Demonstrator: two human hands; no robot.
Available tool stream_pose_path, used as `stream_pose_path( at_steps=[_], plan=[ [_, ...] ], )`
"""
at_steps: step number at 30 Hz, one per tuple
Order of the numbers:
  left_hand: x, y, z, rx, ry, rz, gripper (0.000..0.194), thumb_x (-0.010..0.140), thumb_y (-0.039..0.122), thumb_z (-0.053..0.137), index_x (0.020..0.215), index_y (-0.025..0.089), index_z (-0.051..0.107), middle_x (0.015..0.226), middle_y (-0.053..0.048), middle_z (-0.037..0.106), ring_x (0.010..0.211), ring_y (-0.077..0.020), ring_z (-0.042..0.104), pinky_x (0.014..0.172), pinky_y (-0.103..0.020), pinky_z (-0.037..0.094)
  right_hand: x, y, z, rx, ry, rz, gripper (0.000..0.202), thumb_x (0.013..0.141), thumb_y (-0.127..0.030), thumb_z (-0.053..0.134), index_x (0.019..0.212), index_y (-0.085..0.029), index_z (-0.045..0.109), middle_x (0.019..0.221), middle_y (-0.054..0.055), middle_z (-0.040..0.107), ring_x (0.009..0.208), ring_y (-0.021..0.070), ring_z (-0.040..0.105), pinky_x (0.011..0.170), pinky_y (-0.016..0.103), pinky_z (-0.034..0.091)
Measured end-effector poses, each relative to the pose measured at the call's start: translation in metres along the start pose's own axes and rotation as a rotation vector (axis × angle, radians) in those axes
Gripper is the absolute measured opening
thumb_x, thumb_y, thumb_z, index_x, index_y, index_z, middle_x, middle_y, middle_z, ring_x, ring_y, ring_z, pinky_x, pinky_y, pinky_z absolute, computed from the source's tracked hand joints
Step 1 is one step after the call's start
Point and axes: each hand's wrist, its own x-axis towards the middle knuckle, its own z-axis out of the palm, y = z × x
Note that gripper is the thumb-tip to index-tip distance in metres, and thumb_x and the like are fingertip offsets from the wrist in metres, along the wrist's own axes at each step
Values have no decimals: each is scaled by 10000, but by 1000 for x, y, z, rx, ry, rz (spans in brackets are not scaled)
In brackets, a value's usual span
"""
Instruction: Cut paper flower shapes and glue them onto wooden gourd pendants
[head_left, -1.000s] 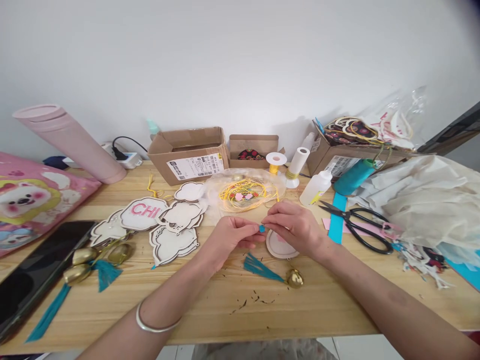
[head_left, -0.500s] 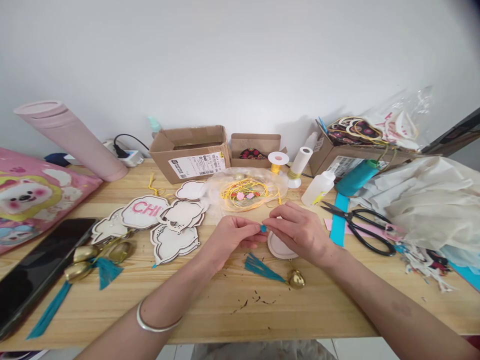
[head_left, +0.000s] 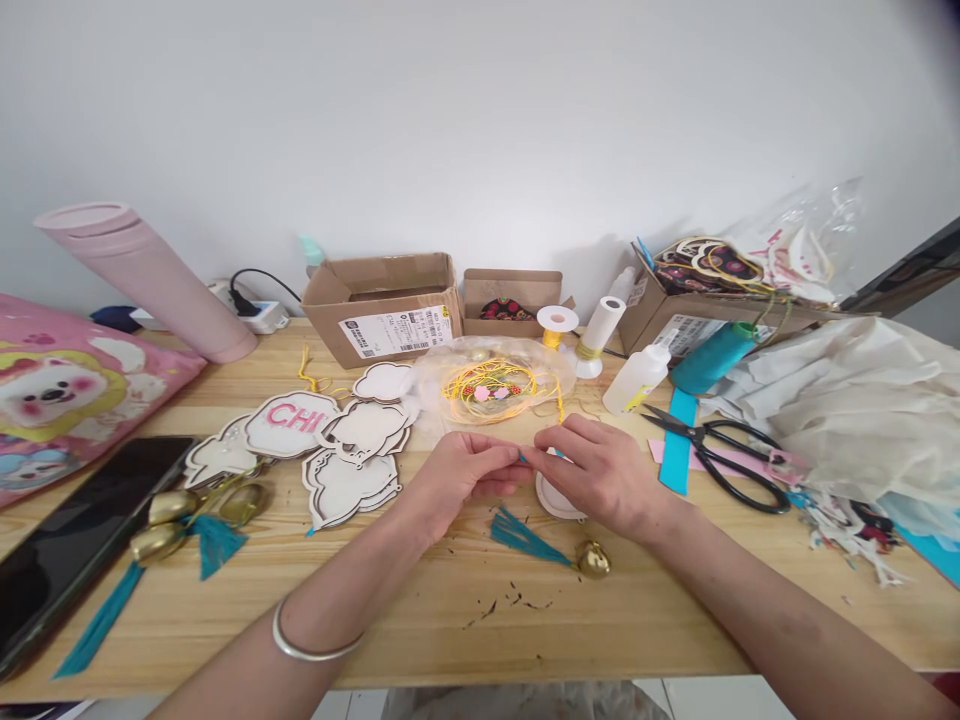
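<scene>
A small blue piece (head_left: pixel 523 456), mostly covered by fingertips, is pinched over the middle of the table. My left hand (head_left: pixel 469 472) closes thumb and fingers on it from the left. From the right, the fingertips of my right hand (head_left: pixel 600 465) press against the same piece. Below my right hand, a white cloud-shaped plaque (head_left: pixel 559 500) lies partly hidden. A gold bell (head_left: pixel 593 559) with a teal tassel (head_left: pixel 526 537) rests on the wood nearer to me.
Black scissors (head_left: pixel 705 434) lie over a blue strip (head_left: pixel 678 462) at right, by a glue bottle (head_left: pixel 637 378). Several cloud plaques (head_left: pixel 352 488), gold bells (head_left: pixel 159 543) and a phone (head_left: pixel 82 540) lie at left. Cardboard boxes (head_left: pixel 382 310) and yellow cord (head_left: pixel 487 385) are farther back.
My right fingers have shifted slightly and flattened over the blue piece, so less of it shows. My left hand stays nearly in place.
</scene>
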Motion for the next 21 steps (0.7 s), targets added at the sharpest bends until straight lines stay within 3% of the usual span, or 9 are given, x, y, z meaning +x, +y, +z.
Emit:
stream_pose_path(
  at_steps=[12,21],
  plan=[
    [0,1,-1,-54,-1,-19,137,695,248,705,753,125,726,803,-78,737,769,-139,678,590,-146,511,-2,2,-1,-43,62,-59,76,836,-165,558,883,-172,618,812,18,642,670,131,445,531,265,323],
    [-1,2,-2,-54,-32,-41,147,707,250,701,777,124,725,828,-83,735,770,-131,673,602,-145,515,2,5,-7,-11,84,-131,139,872,-147,500,870,-144,639,792,26,662,670,136,462,524,269,327]
  ],
)
